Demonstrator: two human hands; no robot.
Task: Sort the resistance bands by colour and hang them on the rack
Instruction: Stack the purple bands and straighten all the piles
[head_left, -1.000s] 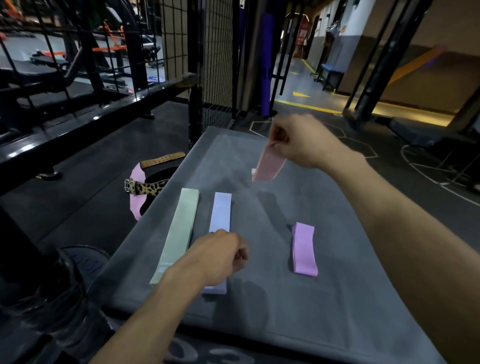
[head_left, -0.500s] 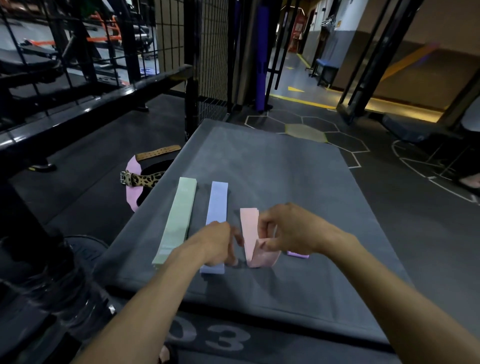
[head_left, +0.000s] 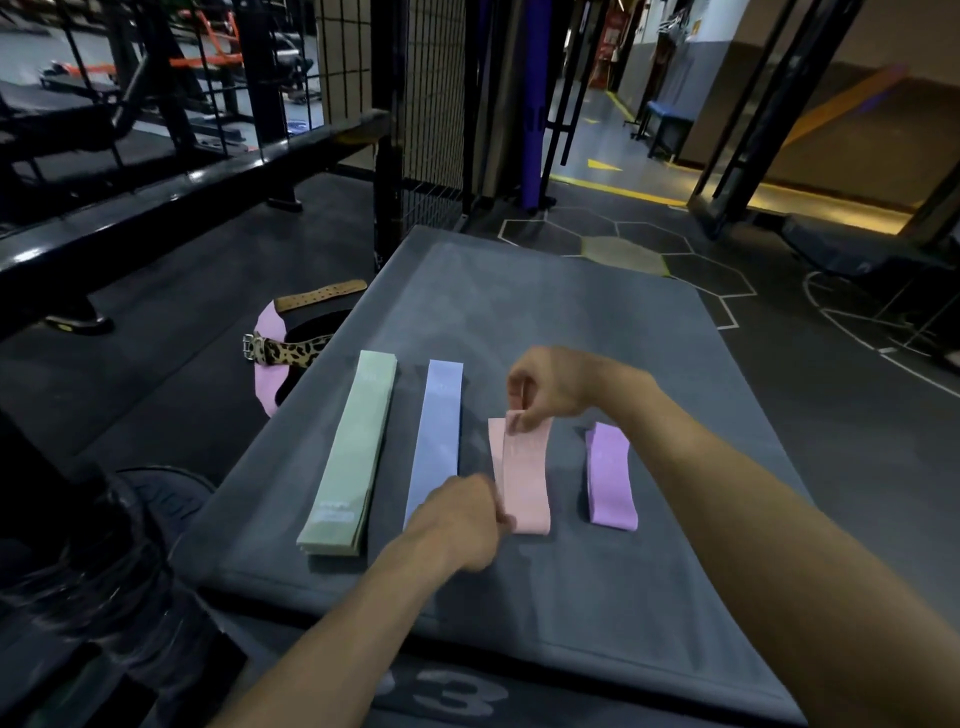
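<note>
Dim gym interior. Dark rubber floor (head_left: 171, 291) with white hexagon markings (head_left: 623, 244) at upper centre — one cell filled olive. Yellow floor line (head_left: 618, 191) beyond it. Black wire-mesh partition (head_left: 431, 104) at top centre, black steel rails (head_left: 156, 202) across the upper left. Blue bench (head_left: 670, 111) against the grey wall (head_left: 727, 62) at upper right — warm light strip (head_left: 810, 200) along the wall base.

Bare mat (head_left: 545, 312) beyond the bands and along the near edge, open to a reach. Narrow gaps between green band (head_left: 349, 452), blue band (head_left: 436, 441), pink band (head_left: 524, 478), purple band (head_left: 610, 478). Left blocked by belts (head_left: 283, 353), black rail (head_left: 171, 208), possibly mesh fence (head_left: 431, 119).
</note>
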